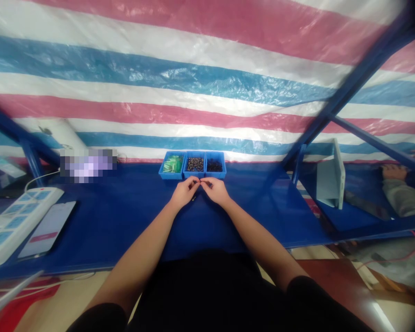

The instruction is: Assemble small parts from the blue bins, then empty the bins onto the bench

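My left hand (184, 192) and my right hand (215, 190) meet fingertip to fingertip over the blue table (124, 216), just in front of three small blue bins. Both hands are pinched on tiny dark parts that I cannot make out. The left bin (172, 165) holds green pieces. Small dark beads with lighter specks fill the middle bin (195, 164), and the right bin (215, 165) holds black pieces.
A white power strip (14, 223) and a phone (48, 229) lie at the table's left end. A grey upright panel (332, 175) stands to the right behind a blue frame post. Another person's hand and sleeve (399, 191) rest at the far right. A striped tarp hangs behind.
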The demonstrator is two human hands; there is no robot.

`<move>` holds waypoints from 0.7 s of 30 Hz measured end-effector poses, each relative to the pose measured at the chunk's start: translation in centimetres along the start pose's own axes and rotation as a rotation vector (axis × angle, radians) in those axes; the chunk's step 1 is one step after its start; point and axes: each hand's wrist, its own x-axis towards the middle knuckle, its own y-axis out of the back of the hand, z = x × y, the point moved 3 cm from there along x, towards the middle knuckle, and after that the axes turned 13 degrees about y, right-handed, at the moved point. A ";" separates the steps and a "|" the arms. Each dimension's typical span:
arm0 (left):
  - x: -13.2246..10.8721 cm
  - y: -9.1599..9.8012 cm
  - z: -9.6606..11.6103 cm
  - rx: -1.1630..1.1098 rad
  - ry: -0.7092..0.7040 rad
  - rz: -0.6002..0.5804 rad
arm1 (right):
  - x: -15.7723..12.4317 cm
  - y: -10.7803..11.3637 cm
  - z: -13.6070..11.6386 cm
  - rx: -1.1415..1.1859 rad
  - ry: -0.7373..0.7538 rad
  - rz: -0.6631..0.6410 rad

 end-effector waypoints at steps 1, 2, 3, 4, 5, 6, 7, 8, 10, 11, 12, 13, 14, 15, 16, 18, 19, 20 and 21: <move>0.0 0.0 0.0 0.000 0.004 -0.004 | 0.0 0.0 0.0 0.000 -0.003 -0.003; 0.0 0.0 0.0 0.002 0.009 -0.009 | 0.0 0.0 -0.1 0.001 -0.006 -0.005; 0.0 0.0 0.0 0.005 0.013 -0.012 | 0.0 0.0 -0.1 0.003 -0.007 -0.007; 0.0 0.1 0.0 0.009 0.017 -0.016 | 0.0 0.0 -0.1 0.005 -0.007 -0.010; 0.0 0.1 0.0 0.012 0.019 -0.019 | 0.0 0.0 -0.1 0.006 -0.007 -0.011; 0.0 0.1 0.1 0.014 0.020 -0.021 | 0.0 0.0 -0.1 0.004 -0.006 -0.013; -0.1 0.1 0.1 0.016 0.021 -0.022 | 0.0 0.0 -0.1 0.000 -0.005 -0.014; -0.1 0.1 0.2 0.015 0.023 -0.020 | 0.0 0.0 -0.1 -0.004 -0.005 -0.017; -0.1 0.1 0.2 0.008 0.027 -0.008 | 0.0 0.0 -0.1 -0.009 -0.001 -0.017; -0.2 0.1 0.2 0.002 0.028 0.000 | 0.0 0.0 -0.1 -0.009 0.001 -0.013; -0.2 0.1 0.2 -0.004 0.026 0.005 | 0.0 0.0 -0.1 -0.009 0.003 -0.008; -0.2 0.0 0.3 -0.009 0.021 0.007 | 0.0 0.1 -0.1 -0.009 0.003 -0.003; -0.2 0.0 0.3 -0.012 0.014 0.007 | 0.1 0.1 -0.1 -0.011 0.001 0.002; -0.2 0.0 0.3 -0.012 0.008 0.007 | 0.1 0.1 -0.1 -0.013 -0.001 0.005; -0.2 0.0 0.3 -0.011 0.003 0.007 | 0.1 0.1 -0.1 -0.014 -0.002 0.005; -0.2 0.0 0.3 -0.005 -0.002 0.009 | 0.1 0.2 -0.2 -0.015 -0.001 -0.002; -0.2 0.0 0.3 -0.002 -0.003 0.010 | 0.1 0.1 -0.2 -0.015 -0.001 -0.006; -0.2 0.0 0.3 0.000 -0.003 0.009 | 0.1 0.1 -0.2 -0.014 0.001 -0.009; -0.1 0.0 0.3 0.001 -0.002 0.004 | 0.1 0.1 -0.2 -0.015 0.002 -0.013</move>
